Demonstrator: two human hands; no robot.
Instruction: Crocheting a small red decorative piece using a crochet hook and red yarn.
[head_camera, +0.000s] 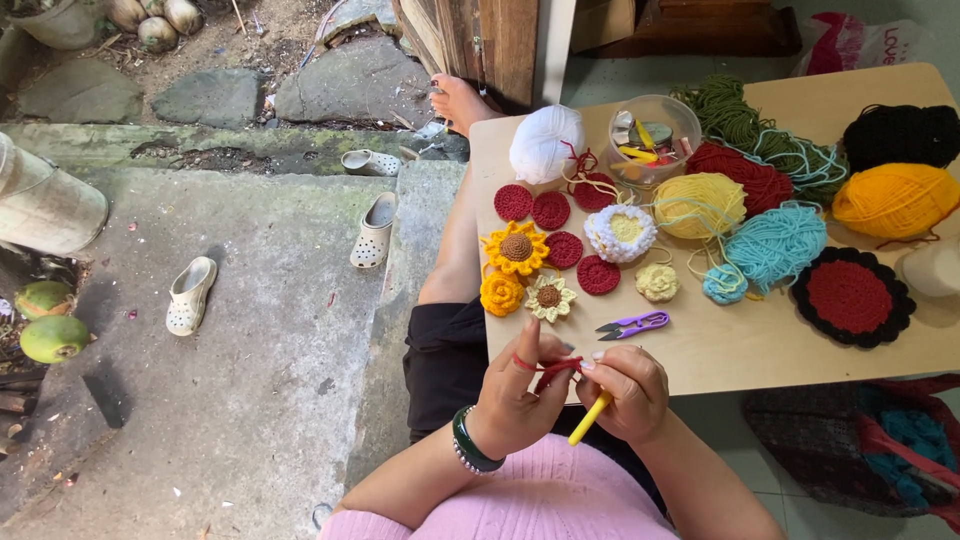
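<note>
A person's hands work red yarn (545, 368) just off the near edge of a pale wooden surface (720, 345). The left hand (520, 385) pinches the strand, looped over its forefinger, while the right hand (625, 390) grips a yellow-handled crochet hook (590, 417). Purple thread snips (633, 324) lie just beyond the fingers. Finished crochet flowers (517, 250) and small red rounds (598, 275) crowd the left end; balls of yellow yarn (698, 205) and turquoise yarn (775, 245) sit behind, beside a red-and-black mat (852, 297).
</note>
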